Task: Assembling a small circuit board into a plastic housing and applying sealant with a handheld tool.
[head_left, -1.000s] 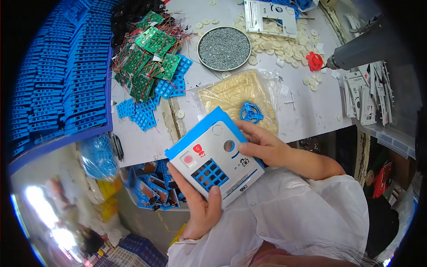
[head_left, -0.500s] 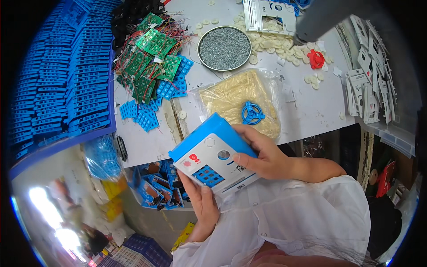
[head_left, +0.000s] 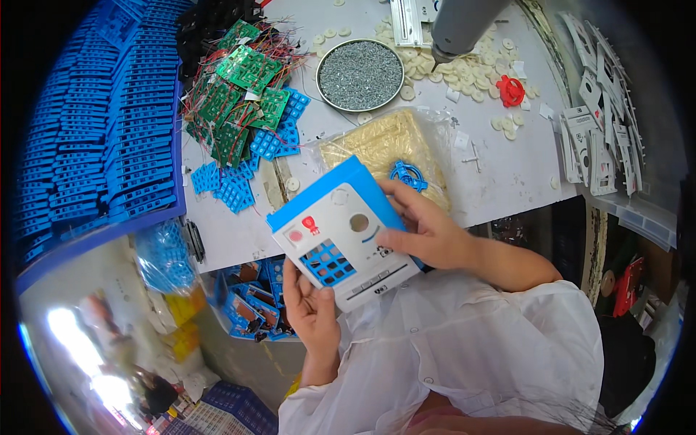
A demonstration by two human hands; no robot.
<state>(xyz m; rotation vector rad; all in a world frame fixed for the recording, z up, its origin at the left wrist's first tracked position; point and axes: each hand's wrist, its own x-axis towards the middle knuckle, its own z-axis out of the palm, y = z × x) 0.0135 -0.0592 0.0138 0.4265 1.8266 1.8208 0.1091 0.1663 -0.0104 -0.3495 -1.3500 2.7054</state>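
Note:
Between my hands is a toy casing (head_left: 333, 212) with a white printed front panel, blue sides and a blue button grid showing through its square window. My right hand (head_left: 428, 228) grips its right side, thumb on the front near the round hole and fingers on the blue edge. At the lower left corner, my left hand (head_left: 313, 312) supports it, thumb at the front edge and fingers partly hidden behind. Just beyond, a blue ring-shaped part (head_left: 408, 176) rests on a plastic-wrapped yellowish packet (head_left: 370, 138).
A hanging grey electric screwdriver (head_left: 464, 29) reaches over cream discs (head_left: 471, 76). A round tin of screws (head_left: 321, 76) stands nearby. Green circuit boards with wires (head_left: 250, 69) and blue button grids (head_left: 275, 141) lie left. Blue casings (head_left: 141, 109) fill the far-left bin; white panels (head_left: 598, 145) stand right.
The casing has risen slightly, its front turned more toward me. My left hand has shifted left along its lower corner. The screwdriver appears farther left, and the whole view has moved a little.

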